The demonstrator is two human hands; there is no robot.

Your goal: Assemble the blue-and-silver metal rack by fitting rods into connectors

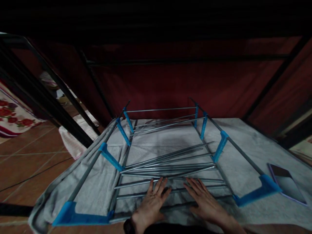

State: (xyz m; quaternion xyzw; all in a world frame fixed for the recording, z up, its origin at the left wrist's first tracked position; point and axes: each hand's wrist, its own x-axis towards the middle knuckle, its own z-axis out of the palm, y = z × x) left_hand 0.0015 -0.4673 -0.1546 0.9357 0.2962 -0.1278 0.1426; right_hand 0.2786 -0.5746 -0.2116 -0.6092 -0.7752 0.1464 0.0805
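Note:
My left hand (151,204) lies palm down with its fingers stretched out over several loose grey metal rods (168,169); a dark watch (129,226) is on its wrist. Beside it, my right hand (204,202) is also palm down, fingers extended, its tips at the nearest rods. I cannot tell how firmly either hand presses. The rods lie across a metal frame whose two grey side tubes (89,170) carry blue plastic brackets (110,157). A larger blue corner piece (80,217) is at the near left, and another blue corner piece (258,191) at the near right.
A grey blanket (243,146) lies under the frame. On its right side rests a phone (287,183). Dark posts (80,130) and a dark red panel (158,84) stand behind. At the left are brown floor tiles (29,162) and a thin cable (36,174).

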